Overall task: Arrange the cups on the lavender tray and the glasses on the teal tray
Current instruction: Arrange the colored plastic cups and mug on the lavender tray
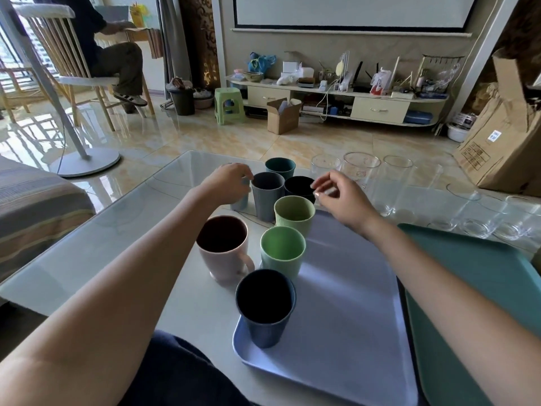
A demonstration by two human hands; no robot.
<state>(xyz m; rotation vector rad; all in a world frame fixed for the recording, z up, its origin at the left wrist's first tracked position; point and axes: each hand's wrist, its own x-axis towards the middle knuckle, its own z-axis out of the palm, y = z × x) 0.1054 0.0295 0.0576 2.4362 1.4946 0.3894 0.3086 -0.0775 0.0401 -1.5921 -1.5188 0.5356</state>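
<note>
Progress: early | lavender tray (336, 303) carries three cups, five off it on surface | teal tray (468, 288) bare, glasses (389, 186) beyond | left hand (228, 180) fingers grip light-blue cup (241, 202) | right hand (339, 197) loosely curled, empty

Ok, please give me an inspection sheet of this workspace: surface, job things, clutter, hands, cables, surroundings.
Surface: glossy white table.
Job's things: lavender tray holds three cups along its left edge; teal tray bare; pink mug and other cups off the trays; glasses at the far right.
Clutter: nothing seen.
Hands: left hand at the grey cup, grip unclear; right hand hovers, fingers loosely curled.
Cables: thin dark cord on the table.
Surroundings: seated person, cardboard boxes.
</note>
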